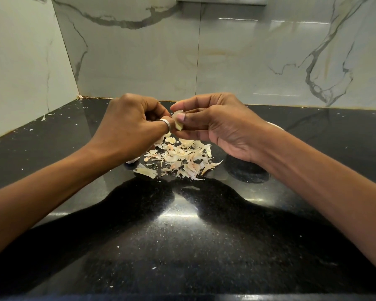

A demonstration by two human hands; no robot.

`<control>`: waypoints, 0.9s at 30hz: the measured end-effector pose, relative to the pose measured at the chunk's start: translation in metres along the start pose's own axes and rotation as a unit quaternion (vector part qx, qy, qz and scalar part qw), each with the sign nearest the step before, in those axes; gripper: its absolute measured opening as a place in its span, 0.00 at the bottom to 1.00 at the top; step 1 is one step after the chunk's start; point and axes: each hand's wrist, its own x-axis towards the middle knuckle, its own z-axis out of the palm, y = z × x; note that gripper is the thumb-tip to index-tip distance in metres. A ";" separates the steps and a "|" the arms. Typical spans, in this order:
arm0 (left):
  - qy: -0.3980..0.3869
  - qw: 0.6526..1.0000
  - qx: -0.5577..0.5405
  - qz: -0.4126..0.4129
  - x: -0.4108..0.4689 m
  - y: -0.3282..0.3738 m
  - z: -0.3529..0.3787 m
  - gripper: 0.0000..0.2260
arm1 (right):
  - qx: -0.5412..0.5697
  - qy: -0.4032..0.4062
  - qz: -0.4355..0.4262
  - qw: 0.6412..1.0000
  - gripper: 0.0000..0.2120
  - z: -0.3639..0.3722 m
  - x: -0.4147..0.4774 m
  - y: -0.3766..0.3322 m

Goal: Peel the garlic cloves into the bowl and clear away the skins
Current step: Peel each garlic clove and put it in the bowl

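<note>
Status: mid-peel, task judged partly done.

- One garlic clove (178, 123) is held in the air above the tabletop (182, 235), between both hands, well clear of the surface.
- Right hand (215, 127): grip is closed on the clove, which is pinched between thumb and fingertips.
- Left hand (130, 124): grip is closed too, fingers curled, ringed thumb set against the clove's near side. Skin is presumably being pulled there, but the contact point is hidden.
- Pale skin is seen on the clove, so this one is not counted as peeled.
- A loose pile of skins (180, 157) is spread on the tabletop directly below the hands. From its size, several cloves are judged already done.
- The bowl (245, 172) is mostly hidden under the right wrist, just beside the pile. Its contents cannot be seen, so the peeled count cannot be confirmed.
- A small pale item under the left wrist cannot be identified, so it cannot be told whether unpeeled cloves remain.
- Stray flecks (50, 115) are scattered toward the back-left corner.

Left to do: current clove to be finished and dropped into the bowl. Skin clearing is not started: pile and flecks are all to be removed.
</note>
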 end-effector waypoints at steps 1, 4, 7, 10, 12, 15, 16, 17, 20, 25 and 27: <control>0.002 1.000 -0.001 -0.004 0.000 0.000 0.000 0.10 | 0.003 0.000 0.000 1.000 0.09 0.000 0.000 0.000; 0.012 1.000 0.006 -0.003 0.002 -0.001 -0.001 0.05 | 0.010 -0.006 0.004 1.000 0.09 -0.002 -0.001 -0.003; 0.027 1.000 0.006 -0.004 0.004 -0.004 -0.004 0.04 | 0.008 -0.008 0.016 1.000 0.10 -0.003 -0.003 -0.003; 0.031 1.000 0.002 -0.003 0.004 -0.005 -0.004 0.04 | 0.002 -0.014 0.029 0.999 0.10 -0.003 -0.003 -0.004; 0.038 0.999 0.000 -0.005 0.004 -0.005 -0.004 0.04 | -0.011 -0.020 0.032 0.999 0.11 -0.003 -0.004 -0.005; 0.056 0.998 0.003 -0.011 0.006 -0.005 -0.005 0.04 | -0.026 -0.025 0.037 0.999 0.12 -0.003 -0.004 -0.006; 0.062 0.998 0.001 -0.015 0.006 -0.005 -0.006 0.04 | -0.030 -0.028 0.039 0.998 0.12 -0.003 -0.004 -0.006; 0.067 0.998 -0.003 -0.020 0.007 -0.005 -0.007 0.04 | -0.034 -0.031 0.042 0.998 0.11 -0.003 -0.004 -0.006; 0.073 0.997 -0.004 -0.020 0.008 -0.005 -0.008 0.05 | -0.031 -0.026 0.047 0.998 0.11 -0.004 -0.003 -0.007; 0.041 0.998 0.031 0.025 0.003 0.001 -0.004 0.02 | 0.010 -0.010 0.046 0.999 0.10 -0.004 -0.002 -0.006; 0.033 0.998 0.043 0.044 0.001 0.003 -0.003 0.03 | 0.016 0.000 0.042 0.999 0.09 -0.005 -0.002 -0.006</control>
